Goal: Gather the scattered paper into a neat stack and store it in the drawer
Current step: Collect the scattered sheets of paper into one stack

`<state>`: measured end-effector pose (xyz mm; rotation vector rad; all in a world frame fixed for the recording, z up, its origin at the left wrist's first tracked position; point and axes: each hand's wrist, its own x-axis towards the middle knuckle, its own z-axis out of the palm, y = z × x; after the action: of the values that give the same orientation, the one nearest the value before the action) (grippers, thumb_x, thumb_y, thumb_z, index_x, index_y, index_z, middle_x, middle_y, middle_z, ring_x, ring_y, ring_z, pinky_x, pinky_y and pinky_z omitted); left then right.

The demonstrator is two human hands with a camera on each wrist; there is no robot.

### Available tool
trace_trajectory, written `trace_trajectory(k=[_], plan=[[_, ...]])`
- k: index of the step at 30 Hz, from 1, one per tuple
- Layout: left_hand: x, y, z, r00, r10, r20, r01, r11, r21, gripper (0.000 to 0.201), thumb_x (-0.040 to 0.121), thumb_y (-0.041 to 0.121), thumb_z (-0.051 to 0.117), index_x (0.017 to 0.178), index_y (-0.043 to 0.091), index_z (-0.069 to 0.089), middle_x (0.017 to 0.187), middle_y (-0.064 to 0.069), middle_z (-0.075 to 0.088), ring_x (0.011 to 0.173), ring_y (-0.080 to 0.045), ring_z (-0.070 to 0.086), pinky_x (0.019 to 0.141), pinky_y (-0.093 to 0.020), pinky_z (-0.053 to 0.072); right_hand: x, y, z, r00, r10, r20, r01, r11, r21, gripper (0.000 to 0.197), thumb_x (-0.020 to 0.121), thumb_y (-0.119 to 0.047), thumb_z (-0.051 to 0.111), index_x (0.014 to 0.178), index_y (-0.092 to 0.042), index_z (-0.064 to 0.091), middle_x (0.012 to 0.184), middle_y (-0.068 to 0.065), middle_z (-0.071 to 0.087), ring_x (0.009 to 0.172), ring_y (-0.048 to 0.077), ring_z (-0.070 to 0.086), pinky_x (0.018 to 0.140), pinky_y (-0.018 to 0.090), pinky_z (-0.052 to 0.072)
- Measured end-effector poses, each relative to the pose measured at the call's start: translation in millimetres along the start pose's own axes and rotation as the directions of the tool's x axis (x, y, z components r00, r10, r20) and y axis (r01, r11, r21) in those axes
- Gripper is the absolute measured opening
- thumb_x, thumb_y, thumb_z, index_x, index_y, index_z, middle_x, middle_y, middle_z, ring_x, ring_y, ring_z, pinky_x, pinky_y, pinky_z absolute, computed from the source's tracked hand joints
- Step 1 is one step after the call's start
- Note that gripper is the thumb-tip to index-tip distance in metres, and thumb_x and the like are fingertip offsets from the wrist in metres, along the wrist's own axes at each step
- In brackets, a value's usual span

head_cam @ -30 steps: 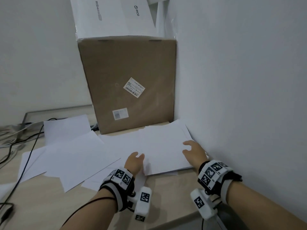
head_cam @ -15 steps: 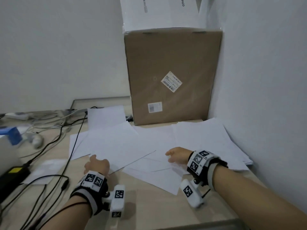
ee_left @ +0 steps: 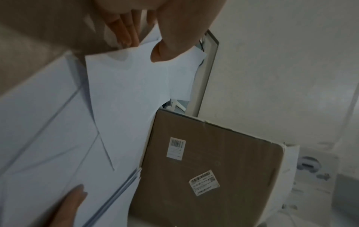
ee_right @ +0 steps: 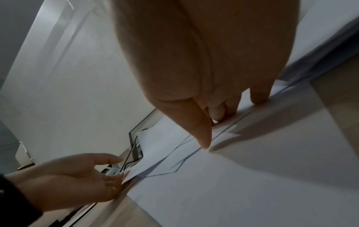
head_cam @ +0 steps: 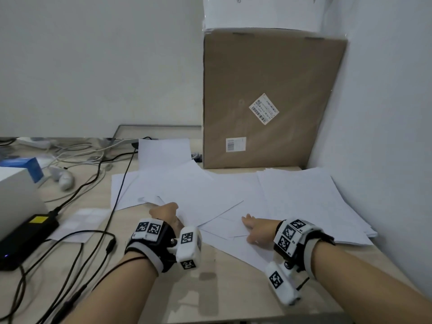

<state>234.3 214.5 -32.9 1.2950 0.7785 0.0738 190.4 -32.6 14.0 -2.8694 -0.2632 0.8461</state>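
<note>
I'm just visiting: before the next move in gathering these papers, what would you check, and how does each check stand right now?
1. Left hand at a sheet's edge: ok, fingers open at the corner of the loose sheets.
2. Right hand steadying paper: ok, resting flat on a sheet.
3. Paper gathered: not ok, only the stack by the wall is formed.
4. Black cable clear of paper: not ok, it crosses a sheet.
5. Drawer ready: cannot tell, not in view.
</note>
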Motion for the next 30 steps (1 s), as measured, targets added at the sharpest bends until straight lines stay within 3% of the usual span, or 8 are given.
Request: trace_trajectory(k=[2,5,9,12,14,19,24,30], plan=[[-0.4,1.6,-0.6,0.996,-0.053,0.077,0.055,0.998,-0.014,0.01,0.089,0.006,0.058,0.089,0.0,0.05,0.078,-0.014,0.054,0.071,-0.028,0.053,0.069,-0.038,0.041,-3.2,-5.0,0.7,0.999,-0.021,0.032,0.021,1.0,0.012,0.072,0.096,-0.007,0.037,0.152,-0.011,-0.007,0.16,0.005,-0.011,0.148,0.016,-0.003,0.118,0.031,0.009],[2.1,4.8,-3.7,0.978,-0.105,0.178,0.111,0.993,-0.026,0.032,0.094,0.016,0.058,0.119,-0.003,0.052,0.112,-0.016,0.06,0.097,-0.034,0.057,0.075,-0.04,0.043,-7.3,-15.3,2.4,0.994,-0.063,0.085,0.059,0.997,0.046,0.073,0.096,-0.008,0.04,0.153,-0.013,-0.006,0.16,0.001,-0.011,0.148,0.014,-0.003,0.117,0.029,0.011],[0.3,3.8,-6.6,0.972,-0.094,0.213,0.091,0.996,0.023,0.038,0.095,0.015,0.056,0.129,-0.002,0.052,0.095,-0.014,0.057,0.07,-0.028,0.051,0.057,-0.036,0.039,-5.6,-25.4,11.6,0.989,-0.111,0.101,0.101,0.99,0.096,0.074,0.095,-0.009,0.042,0.153,-0.016,-0.004,0.16,-0.002,-0.011,0.148,0.012,-0.003,0.118,0.028,0.007],[-9.0,2.2,-4.4,0.97,-0.087,0.226,0.074,0.995,0.067,0.016,0.097,0.01,0.053,0.106,-0.002,0.058,0.102,-0.018,0.058,0.066,-0.026,0.047,0.054,-0.037,0.037,-2.8,-26.3,15.5,0.988,-0.123,0.095,0.108,0.982,0.157,0.074,0.095,-0.009,0.043,0.153,-0.017,-0.002,0.16,-0.004,-0.009,0.148,0.01,-0.004,0.118,0.028,0.005],[-13.6,-1.0,-2.2,0.972,-0.076,0.222,0.059,0.995,0.084,0.028,0.098,0.01,0.051,0.122,-0.003,0.053,0.094,-0.017,0.056,0.065,-0.025,0.046,0.055,-0.034,0.04,-0.4,-22.7,17.2,0.988,-0.132,0.083,0.11,0.968,0.225,0.074,0.095,-0.008,0.043,0.153,-0.018,0.0,0.16,-0.005,-0.007,0.148,0.009,-0.003,0.118,0.027,0.004],[-18.3,4.3,6.7,0.984,0.072,0.163,-0.105,0.973,0.204,0.044,0.092,0.003,0.052,0.134,-0.007,0.046,0.134,-0.025,0.052,0.095,-0.023,0.047,0.087,-0.039,0.047,8.0,-11.7,23.0,0.991,-0.134,-0.01,0.121,0.859,0.498,0.07,0.094,-0.007,0.05,0.153,-0.018,0.015,0.159,-0.004,0.015,0.145,0.016,0.021,0.118,0.029,0.019],[-35.8,29.7,21.2,0.933,0.333,0.136,-0.349,0.931,0.109,0.012,0.085,-0.001,0.048,0.089,0.002,0.059,0.079,-0.014,0.059,0.082,-0.031,0.055,0.07,-0.037,0.043,14.4,2.9,26.1,0.988,-0.036,-0.149,0.127,0.739,0.661,0.068,0.09,-0.008,0.053,0.15,-0.014,0.022,0.153,0.002,0.029,0.137,0.023,0.035,0.114,0.038,0.032],[-68.7,76.4,24.6,0.836,0.517,0.185,-0.514,0.855,-0.07,0.018,0.09,0.005,0.052,0.107,0.01,0.058,0.085,-0.002,0.062,0.078,-0.022,0.058,0.071,-0.03,0.046,13.9,9.1,20.6,0.97,0.041,-0.238,0.177,0.547,0.818,0.054,0.096,-0.025,0.051,0.146,-0.013,0.032,0.151,0.005,0.034,0.138,0.022,0.034,0.116,0.036,0.027]])
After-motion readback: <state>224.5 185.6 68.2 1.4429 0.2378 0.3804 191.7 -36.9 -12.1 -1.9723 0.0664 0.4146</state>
